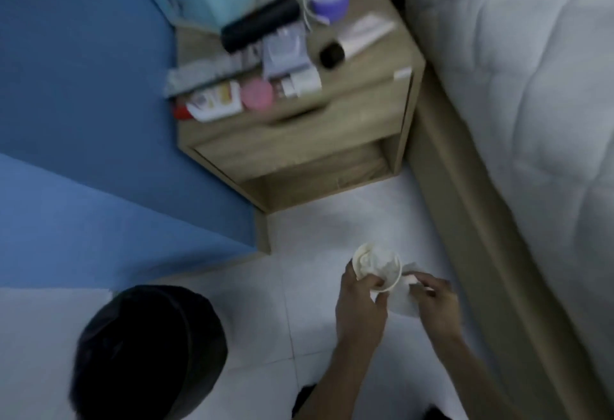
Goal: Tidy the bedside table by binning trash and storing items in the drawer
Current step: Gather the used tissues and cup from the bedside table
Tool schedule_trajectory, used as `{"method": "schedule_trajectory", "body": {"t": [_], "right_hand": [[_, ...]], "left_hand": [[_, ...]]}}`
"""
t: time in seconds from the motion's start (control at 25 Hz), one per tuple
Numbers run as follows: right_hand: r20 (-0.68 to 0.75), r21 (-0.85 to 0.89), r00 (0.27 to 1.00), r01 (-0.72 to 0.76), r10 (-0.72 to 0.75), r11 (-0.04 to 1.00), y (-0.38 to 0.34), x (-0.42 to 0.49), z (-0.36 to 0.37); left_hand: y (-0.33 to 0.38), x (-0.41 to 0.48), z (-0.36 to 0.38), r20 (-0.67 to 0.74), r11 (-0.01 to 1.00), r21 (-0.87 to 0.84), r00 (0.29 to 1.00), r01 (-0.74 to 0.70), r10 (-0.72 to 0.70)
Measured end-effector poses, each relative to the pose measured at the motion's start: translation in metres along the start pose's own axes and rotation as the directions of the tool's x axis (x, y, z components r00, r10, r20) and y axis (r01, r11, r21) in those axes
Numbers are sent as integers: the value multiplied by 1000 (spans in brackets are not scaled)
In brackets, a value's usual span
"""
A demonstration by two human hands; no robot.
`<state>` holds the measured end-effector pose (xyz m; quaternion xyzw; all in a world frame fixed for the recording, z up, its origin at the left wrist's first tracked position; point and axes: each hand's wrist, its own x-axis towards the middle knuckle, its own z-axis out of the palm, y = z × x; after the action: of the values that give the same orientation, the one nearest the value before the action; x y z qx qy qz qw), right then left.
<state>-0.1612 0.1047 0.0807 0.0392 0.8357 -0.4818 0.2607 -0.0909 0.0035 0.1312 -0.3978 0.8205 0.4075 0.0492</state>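
Our left hand (360,300) grips the stuffed white paper cup (377,267), our right hand (435,300) pinches loose white tissue (407,296); it may drop short of the round black bin (149,353).

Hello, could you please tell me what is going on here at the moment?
A person is clearing trash beside the bed. The left hand grips a white paper cup stuffed with crumpled paper, and the right hand pinches a white tissue next to it, above the floor. A black bin stands to their left. The bedside table holds many items, and its drawer is closed.
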Motion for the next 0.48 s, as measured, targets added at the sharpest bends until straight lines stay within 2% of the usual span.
{"method": "schedule_trajectory", "body": {"t": [0.12,0.2,0.32,0.48], "right_hand": [[142,271,989,-64,26,961,-112,-27,-42],[250,374,968,-70,-28,925,-169,-38,-64],[349,312,922,55,-169,949,-245,-47,-89],[258,163,933,214,-251,963,-311,-33,-92]], "left_hand": [[72,-18,-70,-106,996,-55,993,-67,61],[112,-20,-108,-175,992,-82,981,-101,85],[160,-22,-161,-250,981,-147,965,-124,84],[201,-8,-215,-254,970,-216,966,-111,54]]}}
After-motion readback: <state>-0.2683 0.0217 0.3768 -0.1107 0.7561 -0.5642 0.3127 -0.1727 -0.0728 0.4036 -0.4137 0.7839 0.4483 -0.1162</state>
